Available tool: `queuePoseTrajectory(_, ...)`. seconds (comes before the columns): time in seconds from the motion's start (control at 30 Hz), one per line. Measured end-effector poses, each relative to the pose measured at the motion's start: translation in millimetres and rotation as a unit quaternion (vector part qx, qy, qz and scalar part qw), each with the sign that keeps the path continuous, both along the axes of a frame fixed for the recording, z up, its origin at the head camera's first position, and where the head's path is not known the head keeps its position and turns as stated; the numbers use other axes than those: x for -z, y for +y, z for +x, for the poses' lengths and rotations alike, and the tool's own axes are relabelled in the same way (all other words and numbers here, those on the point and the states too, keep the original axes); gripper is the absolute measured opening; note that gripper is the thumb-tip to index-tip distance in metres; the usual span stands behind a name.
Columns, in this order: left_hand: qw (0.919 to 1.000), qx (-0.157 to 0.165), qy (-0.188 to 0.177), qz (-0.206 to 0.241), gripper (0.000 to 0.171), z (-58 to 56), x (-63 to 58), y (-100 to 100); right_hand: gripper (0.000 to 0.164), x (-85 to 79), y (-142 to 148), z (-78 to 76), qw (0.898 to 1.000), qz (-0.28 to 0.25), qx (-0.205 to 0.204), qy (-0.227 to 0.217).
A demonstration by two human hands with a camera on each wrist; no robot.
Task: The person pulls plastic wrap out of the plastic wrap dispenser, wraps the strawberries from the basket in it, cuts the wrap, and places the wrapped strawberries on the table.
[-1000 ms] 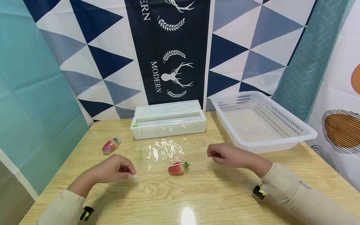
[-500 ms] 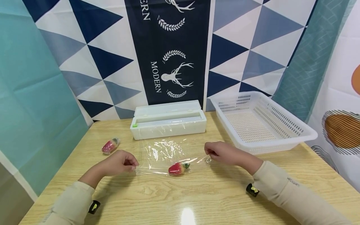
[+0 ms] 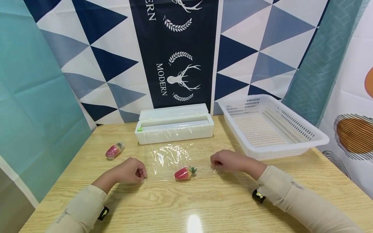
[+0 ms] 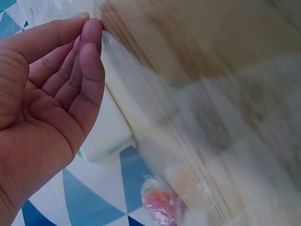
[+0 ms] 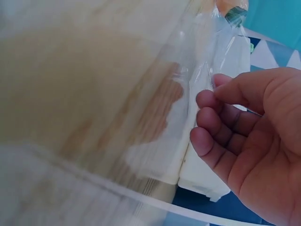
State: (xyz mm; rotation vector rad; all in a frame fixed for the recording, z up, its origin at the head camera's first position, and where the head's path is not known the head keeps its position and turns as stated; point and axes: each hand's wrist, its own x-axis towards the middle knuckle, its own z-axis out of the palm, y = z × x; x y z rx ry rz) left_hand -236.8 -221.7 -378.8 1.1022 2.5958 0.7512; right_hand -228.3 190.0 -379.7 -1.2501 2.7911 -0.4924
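Left hand (image 3: 130,171) and right hand (image 3: 225,160) had drawn closer together, both pinching one clear film (image 3: 172,154); one bare-looking strawberry (image 3: 183,173) lay between them, one wrapped strawberry (image 3: 113,151) farther left on the table (image 3: 166,207).

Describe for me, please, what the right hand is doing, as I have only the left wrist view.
Observer: The right hand pinches the clear film between thumb and fingers.
Operator: Thank you; could you also tell me whether the white box, which I see only in part, is open?
Observer: Yes, its lid stands open along the back, as the head view shows.
Operator: And may I ask whether there is a basket on the table?
Observer: There is: a white plastic basket with slotted sides stands on the right part of the table, beyond the right hand.
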Motion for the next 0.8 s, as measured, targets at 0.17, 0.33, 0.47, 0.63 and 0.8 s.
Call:
queuePoseTrajectory(0.17, 0.9996, 0.005, 0.023, -0.014, 0.019, 0.8, -0.1, 5, 0.027, -0.9, -5, -0.5, 1.000, 0.026, -0.002, -0.004)
queuePoseTrajectory(0.33, 0.9996, 0.006, 0.016, -0.022, 0.021, 0.9, 0.0, 5, 0.027, -2.5, -8, -1.5, 0.999, 0.040, -0.017, 0.010)
queuePoseTrajectory(0.47, 0.9998, -0.005, -0.015, -0.015, 0.018, -0.2, 1.4, 2, 0.024, -3.0, -3, -1.1, 0.999, 0.050, -0.010, 0.008)
queuePoseTrajectory(0.63, 0.9994, -0.015, -0.025, -0.017, 0.016, -1.6, 1.9, -2, 0.025, -4.5, 5, -0.3, 0.998, 0.059, -0.003, 0.012)
queuePoseTrajectory(0.8, 0.9984, -0.017, 0.007, -0.054, 0.020, 0.8, -6.0, -1, 0.036, -7.8, 8, 1.1, 0.996, 0.079, 0.015, 0.041)
